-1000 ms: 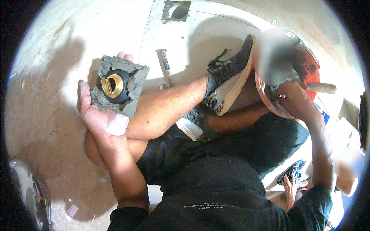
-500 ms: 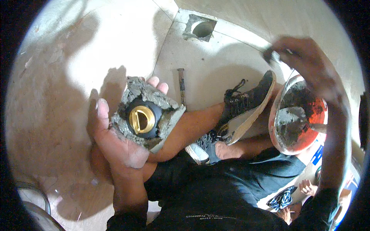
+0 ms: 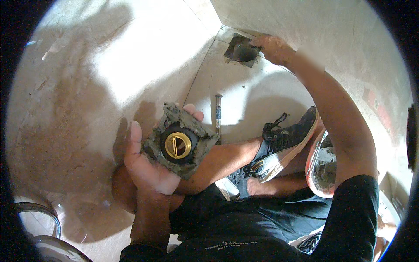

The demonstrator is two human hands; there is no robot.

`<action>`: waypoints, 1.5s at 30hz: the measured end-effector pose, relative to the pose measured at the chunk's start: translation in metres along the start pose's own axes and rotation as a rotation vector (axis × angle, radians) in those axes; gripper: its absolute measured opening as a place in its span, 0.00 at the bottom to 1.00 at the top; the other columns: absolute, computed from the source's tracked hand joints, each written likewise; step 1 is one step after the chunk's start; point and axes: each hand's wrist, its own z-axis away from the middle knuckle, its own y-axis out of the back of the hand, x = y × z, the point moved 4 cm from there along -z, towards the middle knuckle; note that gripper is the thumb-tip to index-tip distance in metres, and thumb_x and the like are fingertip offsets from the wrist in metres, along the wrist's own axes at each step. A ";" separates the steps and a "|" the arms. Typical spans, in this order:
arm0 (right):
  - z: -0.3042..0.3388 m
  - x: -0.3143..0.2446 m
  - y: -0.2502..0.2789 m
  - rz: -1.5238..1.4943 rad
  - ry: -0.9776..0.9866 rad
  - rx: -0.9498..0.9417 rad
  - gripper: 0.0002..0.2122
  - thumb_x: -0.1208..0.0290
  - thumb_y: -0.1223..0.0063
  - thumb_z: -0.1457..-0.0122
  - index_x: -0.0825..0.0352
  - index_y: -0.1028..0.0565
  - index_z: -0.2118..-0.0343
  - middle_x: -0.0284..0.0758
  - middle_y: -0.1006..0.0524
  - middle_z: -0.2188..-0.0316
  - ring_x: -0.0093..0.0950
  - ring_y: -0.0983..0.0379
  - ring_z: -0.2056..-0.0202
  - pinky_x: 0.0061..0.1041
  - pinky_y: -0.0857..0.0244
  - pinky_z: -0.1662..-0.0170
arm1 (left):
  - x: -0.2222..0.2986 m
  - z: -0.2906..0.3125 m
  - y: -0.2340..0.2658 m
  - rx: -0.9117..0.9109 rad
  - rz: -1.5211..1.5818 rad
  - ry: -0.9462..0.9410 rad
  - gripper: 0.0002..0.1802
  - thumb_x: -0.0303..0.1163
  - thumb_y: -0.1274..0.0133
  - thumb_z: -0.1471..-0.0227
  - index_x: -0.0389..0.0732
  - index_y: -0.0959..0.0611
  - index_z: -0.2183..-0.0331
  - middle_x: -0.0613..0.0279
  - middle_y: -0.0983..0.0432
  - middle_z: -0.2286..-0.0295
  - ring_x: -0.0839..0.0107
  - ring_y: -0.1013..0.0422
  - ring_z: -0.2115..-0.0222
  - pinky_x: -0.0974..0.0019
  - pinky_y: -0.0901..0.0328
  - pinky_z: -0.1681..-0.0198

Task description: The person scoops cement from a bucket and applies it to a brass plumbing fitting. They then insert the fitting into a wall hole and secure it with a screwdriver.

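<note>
On the open palm of my left hand (image 3: 150,168) rests a floor drain (image 3: 178,145), its underside up. A black collar and a gold-coloured ring show in its middle, with grey wet mortar (image 3: 201,131) packed around them. The thumb and fingertips hold it by the edges. My right hand (image 3: 276,50) reaches to the far corner, at the right edge of a square cutout (image 3: 243,51) in the floor tile that has a round pipe hole inside. Its fingers are bent together, and whatever they hold is too small to make out.
A mortar bucket (image 3: 310,168) with an orange-red inside stands on the right, partly behind my right arm. A narrow hammer-like tool (image 3: 218,114) lies on the tiles beyond my crossed legs and black shoes (image 3: 291,130). Walls meet behind the cutout. A curved metal object (image 3: 48,214) is lower left.
My right hand has moved from above the bucket, leftward and away from me, to the cutout. The left hand still holds the floor drain. The view has shifted slightly.
</note>
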 end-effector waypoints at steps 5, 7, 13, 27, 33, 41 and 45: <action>0.017 -0.018 -0.001 0.394 -0.098 -0.283 0.21 0.76 0.52 0.35 0.61 0.30 0.38 0.38 0.28 0.40 0.40 0.24 0.45 0.40 0.26 0.44 | 0.000 -0.002 0.005 -0.016 -0.035 -0.014 0.50 0.64 0.60 0.37 0.26 0.39 0.35 0.34 0.40 0.37 0.40 0.45 0.33 0.36 0.47 0.32; 0.020 -0.006 -0.016 0.400 -0.124 -0.180 0.21 0.73 0.51 0.34 0.63 0.32 0.38 0.35 0.30 0.38 0.40 0.24 0.46 0.40 0.25 0.47 | 0.000 -0.001 0.004 0.037 -0.086 -0.016 0.50 0.64 0.60 0.37 0.26 0.40 0.35 0.34 0.39 0.37 0.39 0.44 0.34 0.35 0.47 0.32; 0.023 -0.021 0.007 0.459 -0.257 -0.219 0.15 0.75 0.53 0.34 0.64 0.28 0.45 0.34 0.27 0.42 0.39 0.26 0.44 0.38 0.24 0.47 | 0.003 0.003 0.004 0.002 -0.021 -0.021 0.50 0.64 0.60 0.37 0.26 0.40 0.35 0.33 0.40 0.37 0.39 0.45 0.33 0.35 0.48 0.31; 0.003 -0.009 -0.013 0.478 0.142 -0.142 0.11 0.76 0.46 0.40 0.62 0.18 0.56 0.29 0.25 0.50 0.32 0.29 0.46 0.30 0.24 0.49 | 0.004 0.000 0.001 0.006 -0.085 -0.032 0.50 0.64 0.63 0.37 0.27 0.39 0.34 0.35 0.38 0.37 0.40 0.43 0.34 0.37 0.47 0.31; 0.021 -0.002 0.005 0.367 0.008 -0.098 0.15 0.76 0.51 0.36 0.59 0.23 0.47 0.35 0.25 0.49 0.35 0.27 0.44 0.34 0.25 0.46 | 0.000 0.000 -0.002 -0.023 -0.023 -0.022 0.49 0.64 0.63 0.36 0.28 0.39 0.34 0.34 0.39 0.37 0.39 0.43 0.34 0.36 0.47 0.32; 0.026 -0.016 0.007 0.445 0.038 0.048 0.27 0.77 0.53 0.35 0.47 0.32 0.34 0.44 0.26 0.45 0.44 0.24 0.47 0.42 0.27 0.43 | 0.001 0.001 0.001 0.050 -0.006 -0.037 0.49 0.62 0.62 0.36 0.27 0.39 0.34 0.32 0.41 0.36 0.39 0.46 0.33 0.35 0.49 0.31; 0.054 -0.009 0.043 0.519 -0.017 0.026 0.23 0.75 0.50 0.35 0.53 0.30 0.37 0.46 0.24 0.48 0.43 0.22 0.51 0.40 0.27 0.47 | -0.002 -0.002 -0.003 0.070 -0.007 -0.011 0.49 0.61 0.62 0.36 0.27 0.41 0.33 0.33 0.44 0.35 0.38 0.47 0.32 0.36 0.52 0.30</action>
